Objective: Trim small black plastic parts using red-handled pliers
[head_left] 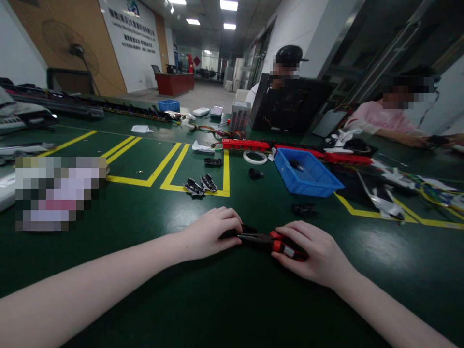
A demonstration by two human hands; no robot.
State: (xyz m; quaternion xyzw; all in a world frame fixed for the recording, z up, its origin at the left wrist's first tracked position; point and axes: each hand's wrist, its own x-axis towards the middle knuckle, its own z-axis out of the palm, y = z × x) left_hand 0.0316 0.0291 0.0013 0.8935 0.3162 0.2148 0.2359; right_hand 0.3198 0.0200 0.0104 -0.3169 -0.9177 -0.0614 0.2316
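My right hand (319, 251) is wrapped round the red and black handles of needle-nose pliers (259, 239). The pliers lie level, their jaws pointing left toward my left hand (212, 231). Fingers and thumb of that hand are closed on a small black part (248, 229), mostly hidden by the fingers. The plier tips meet the left fingertips at this part; whether the jaws grip it I cannot tell. Beyond my hands, black and silver clip-like parts (200, 185) lie on the green table (224, 309). Another black part (304, 209) lies above my right hand.
A blue bin (308, 174) with a black piece inside stands right of centre. Near it are a roll of white tape (254, 157), a black piece (255, 173) and red strips (246, 144). Yellow tape marks the table. Two people sit across at the right, one behind a black panel (290, 104).
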